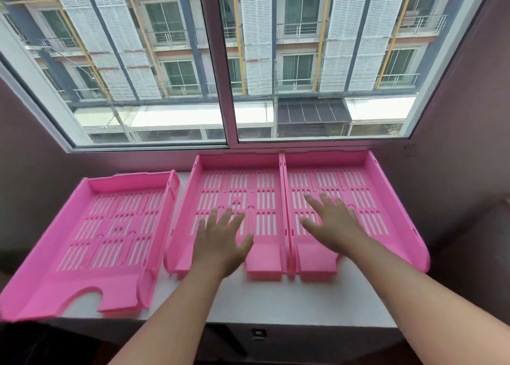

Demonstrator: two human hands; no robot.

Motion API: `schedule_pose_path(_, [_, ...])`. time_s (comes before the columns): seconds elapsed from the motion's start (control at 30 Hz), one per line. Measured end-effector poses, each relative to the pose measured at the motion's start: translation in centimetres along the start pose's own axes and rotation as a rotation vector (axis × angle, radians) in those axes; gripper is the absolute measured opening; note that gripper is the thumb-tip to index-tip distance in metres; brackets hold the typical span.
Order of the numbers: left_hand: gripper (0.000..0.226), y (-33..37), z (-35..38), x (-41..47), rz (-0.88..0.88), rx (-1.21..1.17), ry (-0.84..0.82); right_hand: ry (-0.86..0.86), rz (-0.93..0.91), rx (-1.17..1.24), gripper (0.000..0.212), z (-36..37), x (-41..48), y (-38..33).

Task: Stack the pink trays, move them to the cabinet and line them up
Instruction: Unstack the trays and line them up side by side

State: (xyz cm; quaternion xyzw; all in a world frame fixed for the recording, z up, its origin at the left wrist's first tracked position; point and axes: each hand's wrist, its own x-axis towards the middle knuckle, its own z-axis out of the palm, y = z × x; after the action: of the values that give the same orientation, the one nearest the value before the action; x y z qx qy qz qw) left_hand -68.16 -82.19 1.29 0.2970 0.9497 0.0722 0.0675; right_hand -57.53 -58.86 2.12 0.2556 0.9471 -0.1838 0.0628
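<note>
Both hands (220, 237) (331, 221) spread over touching trays (240, 168) (third (82, 226) apart)

Two bare forearms, left grip (220, 240) and right grip (334, 223) (no sleeves, rings or watch visible)

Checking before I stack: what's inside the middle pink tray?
Only the left hand, fingers spread, over the middle pink tray; contact unclear. The slotted floor around it is bare. The patch under the hand is covered.
</note>
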Motion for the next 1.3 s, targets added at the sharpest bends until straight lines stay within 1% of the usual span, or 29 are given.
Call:
schedule_pose_path(0.07, [0.063,-2.4,-1.9,0.0,-0.047,0.005,0.069,0.056,-0.045,0.011,0.067,-0.9,0.2,-2.6])
schedule_pose_path(0.13, [0.063,-5.7,-3.3,-0.3,-0.131,0.001,0.104,0.067,-0.081,0.031,0.067,-1.0,0.3,-5.4])
schedule_pose_path(0.23, [0.062,-11.2,-4.3,-1.3,-0.231,0.002,0.126,0.049,-0.134,0.053,0.067,0.4,0.1,-9.6])
schedule_pose_path(0.33, [0.058,-16.0,-4.6,-2.5,-0.311,-0.071,0.143,0.005,-0.132,0.047,0.067,2.7,-0.4,-13.2])
schedule_pose_path(0.43, [0.056,-19.8,-3.9,-3.9,-0.348,-0.119,0.117,-0.041,-0.098,0.034,0.067,5.3,-0.8,-15.7])
schedule_pose_path(0.53, [0.057,-22.3,-2.3,-5.0,-0.338,-0.122,0.021,-0.081,-0.04,0.021,0.068,7.5,-0.9,-17.3])
schedule_pose_path(0.6, [0.061,-23.0,-1.2,-5.4,-0.322,-0.111,-0.071,-0.101,0.004,0.014,0.067,8.7,-1.1,-17.9])
schedule_pose_path(0.67, [0.066,-23.4,-0.3,-5.5,-0.302,-0.089,-0.123,-0.117,0.041,-0.012,0.067,9.8,-1.2,-18.4])
schedule_pose_path(0.8, [0.069,-23.6,0.5,-4.7,-0.274,-0.075,-0.089,-0.118,0.101,-0.074,0.069,11.5,-1.0,-18.8])
schedule_pose_path(0.9, [0.069,-23.7,0.6,-3.2,-0.237,-0.088,-0.106,-0.102,0.111,-0.131,0.07,12.1,-1.1,-18.9])
schedule_pose_path(1.1, [0.069,-23.1,0.7,-0.1,-0.17,-0.081,-0.1,-0.095,0.122,-0.166,0.069,12.5,-1.0,-18.8])
schedule_pose_path(1.13, [0.069,-23.0,0.7,0.4,-0.168,-0.073,-0.093,-0.094,0.122,-0.166,0.072,12.5,-1.1,-18.8])
schedule_pose_path(1.23, [0.068,-22.6,0.8,1.7,-0.171,-0.057,-0.076,-0.089,0.116,-0.162,0.088,12.5,-1.1,-19.1])
schedule_pose_path(1.3, [0.068,-22.6,1.0,2.4,-0.175,-0.058,-0.069,-0.086,0.116,-0.16,0.091,12.6,-1.1,-19.1])
